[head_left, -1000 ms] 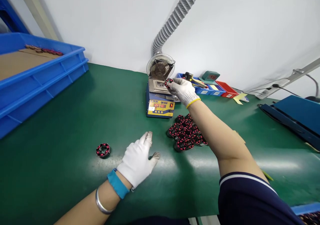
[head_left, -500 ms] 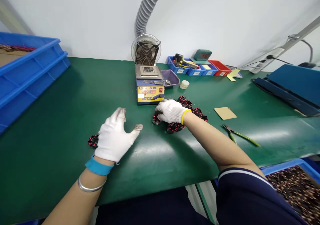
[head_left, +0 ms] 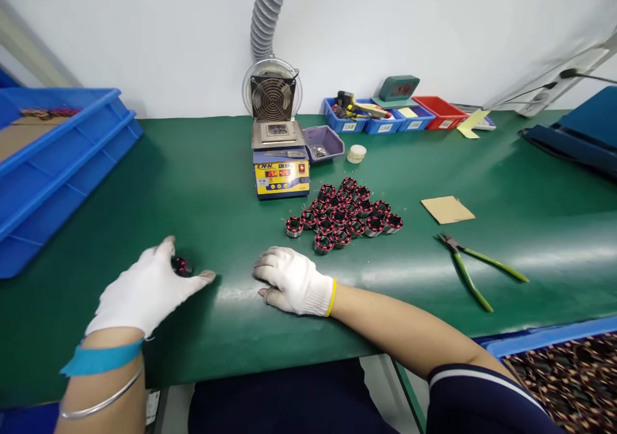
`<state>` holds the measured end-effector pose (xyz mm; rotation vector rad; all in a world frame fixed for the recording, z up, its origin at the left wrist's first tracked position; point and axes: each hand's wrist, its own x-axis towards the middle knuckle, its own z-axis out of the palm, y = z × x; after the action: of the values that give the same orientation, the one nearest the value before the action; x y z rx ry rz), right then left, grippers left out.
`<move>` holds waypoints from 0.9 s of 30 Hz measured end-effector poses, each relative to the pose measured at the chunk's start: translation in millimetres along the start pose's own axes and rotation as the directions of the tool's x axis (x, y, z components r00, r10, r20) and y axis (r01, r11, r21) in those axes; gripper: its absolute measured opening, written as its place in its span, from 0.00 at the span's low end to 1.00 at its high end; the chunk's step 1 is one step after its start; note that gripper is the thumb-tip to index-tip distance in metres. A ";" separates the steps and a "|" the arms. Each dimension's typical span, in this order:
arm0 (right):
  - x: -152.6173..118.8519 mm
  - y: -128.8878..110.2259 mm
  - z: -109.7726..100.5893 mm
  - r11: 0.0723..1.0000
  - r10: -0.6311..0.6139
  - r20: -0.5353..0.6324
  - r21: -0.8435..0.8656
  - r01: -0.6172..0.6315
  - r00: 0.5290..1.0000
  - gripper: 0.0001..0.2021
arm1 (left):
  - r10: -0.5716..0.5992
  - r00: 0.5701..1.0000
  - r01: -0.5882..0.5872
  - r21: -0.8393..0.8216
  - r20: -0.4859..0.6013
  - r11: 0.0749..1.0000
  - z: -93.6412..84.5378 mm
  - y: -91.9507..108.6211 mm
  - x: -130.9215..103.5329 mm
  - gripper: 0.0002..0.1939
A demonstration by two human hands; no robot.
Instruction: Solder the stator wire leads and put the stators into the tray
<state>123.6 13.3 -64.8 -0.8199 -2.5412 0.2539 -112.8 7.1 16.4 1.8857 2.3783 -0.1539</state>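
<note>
My left hand, in a white glove, is open low over the left part of the green mat. Thumb and fingers stand apart around a single small motor stator, black with pink-red marks; whether they touch it I cannot tell. My right hand, also gloved, is near the front middle of the mat, its fingers slightly bent and the thumb apart, with nothing seen in it. Just beyond it several motor stators stand close together in a group, fine wire ends sticking out. One stator is at the group's left edge.
Behind the stators are a yellow-fronted solder pot and a purple tray. Green-handled cutters and a cardboard square lie at right. Blue crates stand left; small bins line the back.
My right hand has left the stator group and moved left and toward me. My left hand has moved left and down, to the lone stator. The view has shifted slightly.
</note>
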 end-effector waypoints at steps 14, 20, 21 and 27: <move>-1.9 3.4 -2.7 0.920 0.391 -0.196 0.104 -0.378 0.899 0.26 | 0.421 0.901 -0.431 -0.121 -0.101 0.894 31.3 89.0 23.5 0.26; 0.0 -0.3 -7.7 0.893 0.448 -0.157 0.117 -0.434 0.880 0.27 | 0.483 0.864 -0.502 -0.173 -0.145 0.847 37.9 76.7 25.8 0.26; 0.2 -0.3 -8.4 0.870 0.488 -0.146 0.159 -0.467 0.860 0.27 | 0.483 0.864 -0.503 -0.180 -0.144 0.846 38.2 75.7 26.4 0.23; 2.4 4.8 -11.7 0.779 0.565 -0.113 0.398 -0.484 0.817 0.34 | 0.544 0.819 -0.572 -0.210 -0.182 0.793 38.0 74.4 23.5 0.19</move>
<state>129.8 18.9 -55.1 -1.3161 -1.9164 0.7295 -45.0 41.2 -25.8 2.4032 1.6712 0.3030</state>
